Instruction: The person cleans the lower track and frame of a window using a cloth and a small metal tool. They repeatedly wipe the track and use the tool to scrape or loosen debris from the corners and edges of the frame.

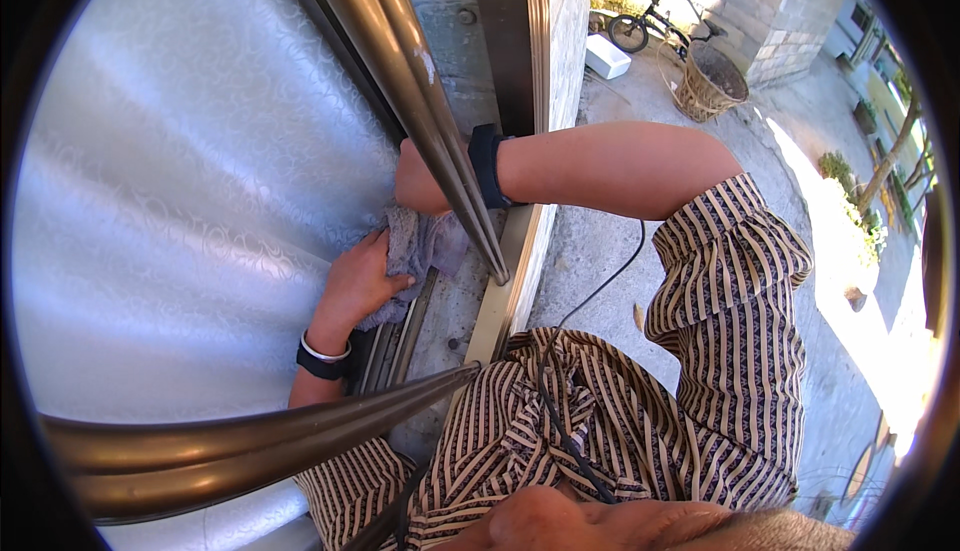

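A grey cloth (401, 251) lies bunched on the metal tracks (397, 348) of a window sill. My left hand (360, 281), with a silver bangle and a black band at the wrist, grips the cloth's near side, its thumb spread over it. At the cloth's far end my right hand (421, 180) is curled into it, with a black strap (489, 167) at the wrist. A bronze-coloured metal bar (420, 71) passes in front of that hand and hides part of it. Both arms reach in between the window bars.
A second metal bar (262, 438) crosses above my left forearm. A pale patterned curtain (187, 176) hangs beyond the tracks. A black cable (607, 281) runs down my striped shirt. Behind me are a woven basket (709, 86), a white box (607, 57) and a bicycle (656, 18).
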Demonstrator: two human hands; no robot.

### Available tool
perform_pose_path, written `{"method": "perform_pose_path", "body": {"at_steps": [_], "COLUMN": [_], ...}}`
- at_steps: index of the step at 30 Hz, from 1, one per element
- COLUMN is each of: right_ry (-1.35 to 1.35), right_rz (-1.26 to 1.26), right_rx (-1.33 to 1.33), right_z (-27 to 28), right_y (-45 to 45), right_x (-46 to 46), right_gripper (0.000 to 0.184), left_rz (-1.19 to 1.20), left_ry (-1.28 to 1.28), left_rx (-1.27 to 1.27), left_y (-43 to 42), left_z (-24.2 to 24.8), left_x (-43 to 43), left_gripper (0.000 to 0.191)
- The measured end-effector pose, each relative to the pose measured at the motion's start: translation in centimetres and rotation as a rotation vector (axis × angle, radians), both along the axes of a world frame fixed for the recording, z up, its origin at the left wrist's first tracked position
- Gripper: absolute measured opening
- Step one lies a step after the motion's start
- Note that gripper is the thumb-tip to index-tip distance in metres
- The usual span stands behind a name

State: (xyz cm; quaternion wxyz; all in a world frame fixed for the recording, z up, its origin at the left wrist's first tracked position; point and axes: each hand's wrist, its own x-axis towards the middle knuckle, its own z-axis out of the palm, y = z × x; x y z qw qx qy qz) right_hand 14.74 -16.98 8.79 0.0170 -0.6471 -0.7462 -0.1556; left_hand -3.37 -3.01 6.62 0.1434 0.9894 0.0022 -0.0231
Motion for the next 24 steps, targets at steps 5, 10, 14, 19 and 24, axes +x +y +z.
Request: {"method": "perform_pose_path", "body": {"at_steps": [5,10,14,19,24], "right_ry": [-0.395,-0.203,-0.246,-0.123,0.014], "right_rz": [-0.112,0.017,-0.037,0.042,0.012], "right_rx": [-0.135,0.066,-0.351,-0.550,-0.681], "right_z": [-2.5,-2.9,-0.6,2.0,3.4], "right_y": [0.4,0.7,2.3,3.4,3.4], "right_x": [-0.1,0.3,0.8,0.5,1.0], "right_gripper": [0.014,0.011,0.008,0.013,0.017], "left_rz": [-0.002,0.029,0.019,0.030,0.002], "left_ry": [-0.028,0.004,0.004,0.059,0.086], "left_rx": [-0.049,0.031,0.099,0.167,0.194], "left_y": [-0.2,-0.5,-0.6,-0.5,-0.7], "left_z": [0.2,0.4,0.5,0.8,1.5], "left_x": [0.2,0.1,0.2,0.1,-0.2], "left_gripper": [0.058,0.057,0.060,0.066,0.071]}}
